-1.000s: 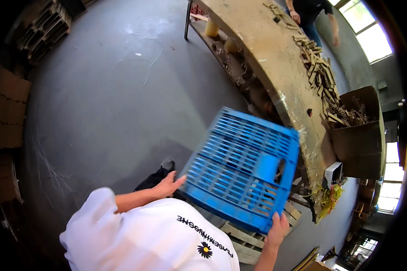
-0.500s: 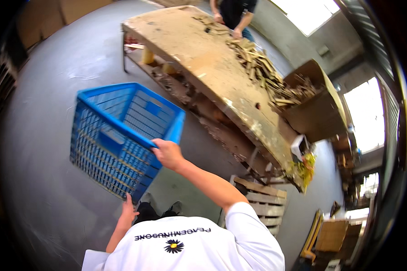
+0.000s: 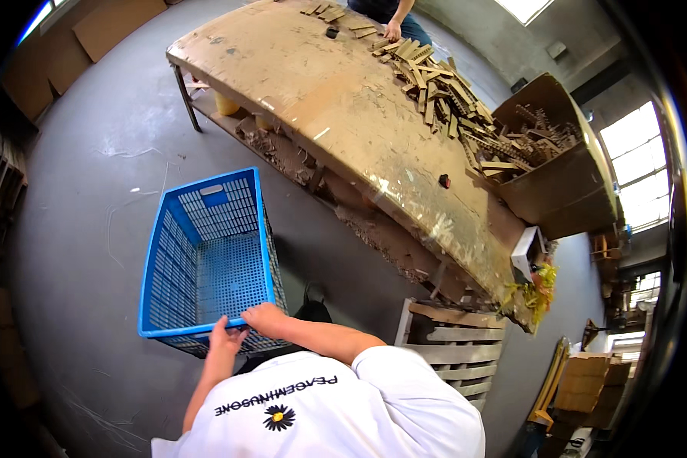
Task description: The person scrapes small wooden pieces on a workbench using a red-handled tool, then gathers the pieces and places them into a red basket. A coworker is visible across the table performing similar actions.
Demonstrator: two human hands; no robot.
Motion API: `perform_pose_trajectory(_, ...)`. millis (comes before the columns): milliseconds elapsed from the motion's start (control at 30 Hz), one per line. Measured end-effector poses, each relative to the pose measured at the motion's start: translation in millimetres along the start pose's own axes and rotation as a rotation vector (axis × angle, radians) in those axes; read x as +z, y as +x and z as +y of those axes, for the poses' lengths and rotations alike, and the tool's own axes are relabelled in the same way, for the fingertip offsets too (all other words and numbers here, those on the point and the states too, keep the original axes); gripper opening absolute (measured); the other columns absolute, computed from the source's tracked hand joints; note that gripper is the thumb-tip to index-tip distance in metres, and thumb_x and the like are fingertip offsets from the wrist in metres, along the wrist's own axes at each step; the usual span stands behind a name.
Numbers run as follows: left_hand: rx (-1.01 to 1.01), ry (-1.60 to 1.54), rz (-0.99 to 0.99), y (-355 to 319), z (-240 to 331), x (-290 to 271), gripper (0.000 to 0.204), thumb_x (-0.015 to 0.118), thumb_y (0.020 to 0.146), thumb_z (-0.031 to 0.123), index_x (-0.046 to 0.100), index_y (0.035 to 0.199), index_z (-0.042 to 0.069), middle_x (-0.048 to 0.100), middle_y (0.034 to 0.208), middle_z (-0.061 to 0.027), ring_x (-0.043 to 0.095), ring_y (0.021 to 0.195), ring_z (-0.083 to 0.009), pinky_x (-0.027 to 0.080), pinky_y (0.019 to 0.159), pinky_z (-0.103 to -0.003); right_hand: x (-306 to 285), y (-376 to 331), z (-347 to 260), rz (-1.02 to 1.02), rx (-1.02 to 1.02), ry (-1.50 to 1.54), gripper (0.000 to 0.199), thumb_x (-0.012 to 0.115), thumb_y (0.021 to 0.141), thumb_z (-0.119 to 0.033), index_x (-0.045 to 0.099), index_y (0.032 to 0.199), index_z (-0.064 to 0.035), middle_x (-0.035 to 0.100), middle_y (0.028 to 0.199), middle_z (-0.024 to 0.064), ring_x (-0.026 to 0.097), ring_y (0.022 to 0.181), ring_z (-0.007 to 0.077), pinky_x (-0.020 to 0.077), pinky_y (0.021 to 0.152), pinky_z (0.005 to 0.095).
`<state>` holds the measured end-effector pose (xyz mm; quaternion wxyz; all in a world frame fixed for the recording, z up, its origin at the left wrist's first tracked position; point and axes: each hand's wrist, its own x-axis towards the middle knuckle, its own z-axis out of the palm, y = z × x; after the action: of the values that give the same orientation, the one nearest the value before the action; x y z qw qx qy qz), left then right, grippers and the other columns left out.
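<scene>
A blue plastic crate (image 3: pixel 149 305) with slatted walls is upright in front of me, its open top facing up and its mesh bottom visible. My right hand (image 3: pixel 266 319) is closed over the rim near the crate's right near corner. Just left of it, my left hand (image 3: pixel 221 341) grips the same near rim, thumb on top and the other fingers partly hidden. Whether the crate rests fully on the grey floor I cannot tell.
A long worn worktable (image 3: pixel 298 91) runs diagonally at the right, bearing a heap of cardboard strips (image 3: pixel 435 91) and a large cardboard box (image 3: pixel 565 191) of similar pieces. A co-worker's hand (image 3: pixel 393 30) is at its far side. A wooden pallet (image 3: pixel 458 355) leans below the near end.
The crate has come down and turned, so its open top faces me more. My right hand moved down with it, and my left hand went from its lower edge to the near rim.
</scene>
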<state>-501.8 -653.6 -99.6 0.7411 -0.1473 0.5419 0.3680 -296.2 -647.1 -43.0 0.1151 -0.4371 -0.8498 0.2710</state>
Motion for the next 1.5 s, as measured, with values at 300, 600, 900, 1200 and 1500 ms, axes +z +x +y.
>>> perform_pose_trajectory(300,0.217,-0.052,0.455,102,44,153,0.045,0.058,0.095,0.012,0.05,0.139,0.005,0.061,0.138,-0.0214,0.062,0.124,-0.0439,0.059,0.096,-0.065,-232,-11,147,0.554,0.095,0.107,0.017,0.073,0.084,-0.013,0.073,0.1,-0.0075,0.071,0.092,0.0128,0.067,0.087,0.0347,0.054,0.079,0.0472)
perform_pose_trajectory(600,0.305,-0.015,0.552,182,213,240,0.038,0.058,0.1,0.026,0.068,0.125,-0.001,0.069,0.129,-0.0184,0.065,0.12,-0.0374,0.066,0.092,-0.052,-322,-268,383,1.518,1.34,0.332,0.023,0.063,0.103,-0.016,0.072,0.118,-0.0028,0.074,0.098,0.0119,0.073,0.083,0.0219,0.058,0.073,0.0359)
perform_pose_trajectory(900,0.427,-0.168,0.588,196,305,313,0.082,0.065,0.097,0.04,0.028,0.165,0.013,0.036,0.168,-0.0199,0.051,0.142,-0.0461,0.041,0.109,-0.077,-325,-318,457,1.583,1.882,0.664,0.031,0.074,0.1,-0.032,0.07,0.113,-0.0039,0.069,0.088,0.0073,0.065,0.061,0.0204,0.0567,0.051,0.0358)
perform_pose_trajectory(1200,1.103,0.278,0.229,221,398,538,0.037,0.06,0.102,0.013,0.059,0.135,-0.004,0.069,0.123,-0.0195,0.071,0.105,-0.0343,0.057,0.088,-0.042,-333,-277,477,1.505,1.968,0.606,0.029,0.08,0.097,-0.029,0.07,0.107,-0.0038,0.068,0.081,0.0046,0.06,0.06,0.0154,0.0523,0.051,0.0324)
perform_pose_trajectory(1500,1.195,1.399,-0.616,236,92,870,0.031,0.072,0.095,0.018,0.068,0.122,0.002,0.073,0.105,-0.0107,0.07,0.09,-0.0204,0.057,0.075,-0.033,-328,-260,466,1.729,1.661,0.816,0.018,0.074,0.102,-0.015,0.063,0.108,-0.0025,0.067,0.085,0.0046,0.064,0.063,0.0129,0.0547,0.054,0.0283)
